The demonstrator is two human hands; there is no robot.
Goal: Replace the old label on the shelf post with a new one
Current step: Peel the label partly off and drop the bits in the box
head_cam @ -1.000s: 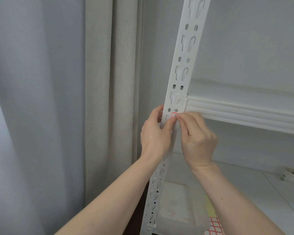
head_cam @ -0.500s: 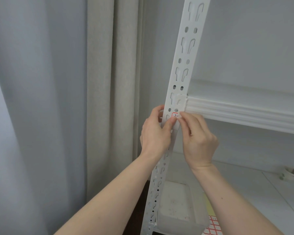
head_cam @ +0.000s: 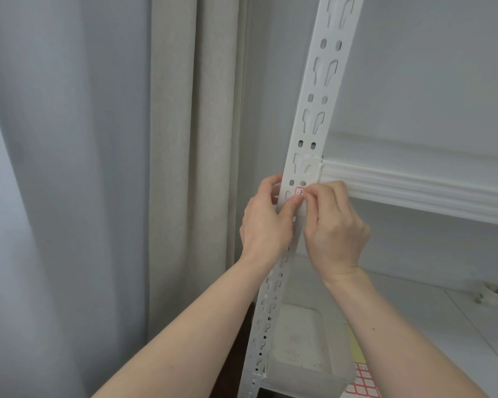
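Note:
A white slotted shelf post (head_cam: 314, 116) runs up the middle of the head view. A small red-bordered label (head_cam: 299, 191) sits on the post just below the shelf beam. My left hand (head_cam: 266, 219) wraps around the post's left edge, its thumb lying on the post face just under the label. My right hand (head_cam: 332, 225) is curled at the post's right side, its fingertips pinching the label's right edge. Most of the label is hidden by my fingers.
A white shelf beam (head_cam: 414, 191) joins the post at the right. Below it stand a translucent plastic bin (head_cam: 305, 354), a sheet of red-bordered labels (head_cam: 362, 380) and a small cup (head_cam: 495, 293) on the lower shelf. Curtains (head_cam: 170, 168) hang at the left.
Both hands stay at the label. My right fingertips have shifted slightly on its right edge; the view has moved a little.

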